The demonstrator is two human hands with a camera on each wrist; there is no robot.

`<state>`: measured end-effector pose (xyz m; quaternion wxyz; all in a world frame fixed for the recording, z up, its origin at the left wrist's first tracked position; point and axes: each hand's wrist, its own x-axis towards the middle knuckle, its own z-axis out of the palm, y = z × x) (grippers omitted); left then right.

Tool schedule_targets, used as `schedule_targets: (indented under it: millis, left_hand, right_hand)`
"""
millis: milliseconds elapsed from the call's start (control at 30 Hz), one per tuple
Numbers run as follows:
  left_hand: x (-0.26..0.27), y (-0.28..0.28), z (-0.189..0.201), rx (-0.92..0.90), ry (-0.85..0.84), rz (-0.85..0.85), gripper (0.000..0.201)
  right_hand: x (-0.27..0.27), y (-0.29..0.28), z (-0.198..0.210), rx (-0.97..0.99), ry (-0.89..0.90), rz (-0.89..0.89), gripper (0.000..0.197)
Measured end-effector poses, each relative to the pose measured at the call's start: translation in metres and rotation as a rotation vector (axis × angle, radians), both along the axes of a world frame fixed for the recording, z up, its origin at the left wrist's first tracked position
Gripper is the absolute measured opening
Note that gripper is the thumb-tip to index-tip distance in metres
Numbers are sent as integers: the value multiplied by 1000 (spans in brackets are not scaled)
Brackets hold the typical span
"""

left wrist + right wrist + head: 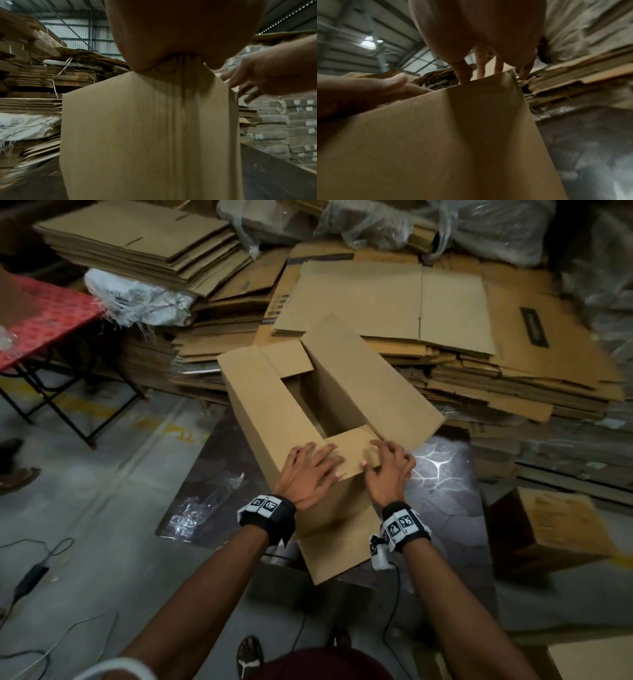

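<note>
Closing the top of a tall, plain brown cardboard box (274,419), seen from above, standing on a dark glossy sheet (219,470) on the grey floor (102,474), just in front of low stacks of flattened brown cardboard (455,313). Pressing with both hands on the near short flap (349,451), at the box edge closest to the body. Laying the left hand (310,474) flat, fingers spread, across the line where that flap meets the long left flap (263,402). Arching the right hand (390,474), fingertips and thumb pushing down on the flap's right edge, apparently pinching nothing.

Roughly halfway, judging by the flaps. Already down and about level: the long left flap, the far short flap (289,359) and the near short flap. Not yet folded: the long right flap (370,385), upright and leaning outward beside a dark rectangular opening. Left to do, apparently: bringing that last flap over and fastening the seam, with no tape anywhere in view. Also loose: a bottom flap (337,546) jutting toward the feet at the foot of the box.

Off to the left, a folding surface with a red patterned cover (44,313); to the right, another brown box (548,525) on the floor.
</note>
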<state>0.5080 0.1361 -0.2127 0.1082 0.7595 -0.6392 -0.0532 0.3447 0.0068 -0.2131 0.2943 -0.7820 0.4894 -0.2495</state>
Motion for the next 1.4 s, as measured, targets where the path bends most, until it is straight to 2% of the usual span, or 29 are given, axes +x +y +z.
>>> schedule_targets:
  millis: [100, 233, 300, 367, 433, 533, 633, 733, 800, 867, 1000, 1133, 1200, 1300, 1400]
  left_hand:
    - [6, 8, 17, -50, 130, -23, 53]
    - [15, 33, 64, -243, 236, -77, 45]
    - [25, 51, 89, -367, 237, -73, 31]
    - [40, 73, 106, -439, 154, -47, 22]
    - [54, 97, 111, -369, 36, -3, 21]
    - [67, 125, 93, -83, -80, 18, 15]
    - [75, 128, 60, 86, 4, 30, 33]
    - [79, 118, 33, 146, 162, 64, 55]
    - [85, 109, 22, 98, 81, 41, 85]
    - [101, 98, 20, 92, 3, -22, 106]
    - [123, 73, 12, 147, -148, -147, 94]
    - [98, 57, -4, 87, -103, -128, 98]
    - [75, 47, -8, 34, -72, -58, 99]
    - [40, 23, -6, 6, -21, 45, 99]
    - [10, -2, 2, 18, 46, 115, 107]
  right_hand:
    - [4, 4, 0, 98, -112, -82, 46]
    - [5, 13, 2, 26, 25, -143, 32]
    - [7, 22, 3, 10, 53, -196, 25]
    - [10, 32, 4, -22, 70, -221, 21]
    - [14, 43, 3, -38, 51, -230, 18]
    - [23, 59, -2, 7, -39, -253, 24]
    - [34, 74, -1, 71, -164, -280, 39]
    - [44, 94, 3, 211, -228, -333, 78]
    - [49, 104, 1, 293, -235, -378, 99]
    - [51, 109, -3, 311, -292, -380, 103]
    - [47, 105, -4, 326, -407, -341, 88]
    - [33, 79, -9, 365, -431, -270, 88]
    - [22, 55, -9, 295, -350, -221, 72]
    - [16, 27, 16, 119, -154, -157, 38]
    - [20, 10, 30, -38, 36, 12, 22]
